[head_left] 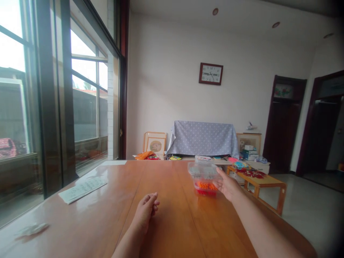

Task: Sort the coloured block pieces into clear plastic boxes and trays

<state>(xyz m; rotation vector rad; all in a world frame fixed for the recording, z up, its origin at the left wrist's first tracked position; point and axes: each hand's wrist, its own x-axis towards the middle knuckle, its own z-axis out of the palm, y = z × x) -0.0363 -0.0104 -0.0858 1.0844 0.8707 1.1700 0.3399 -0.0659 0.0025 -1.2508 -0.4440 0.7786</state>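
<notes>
My right hand [228, 184] grips the right side of a clear plastic box [202, 172] over the right half of the table. Small orange pieces [206, 185] show through its wall, with a red layer [206, 192] beneath them; I cannot tell whether this is one box or a stack. My left hand [147, 209] rests near the middle of the table, apart from the box. Its fingers are curled in with the thumb over them, and nothing shows in it.
The brown wooden table [163, 179] carries paper sheets [82, 189] and a small pale, blurred item [32, 229] on the left. A large window [86, 104] borders that side. Beyond stand a cloth-covered object [204, 138] and a low wooden table [264, 181] with red items.
</notes>
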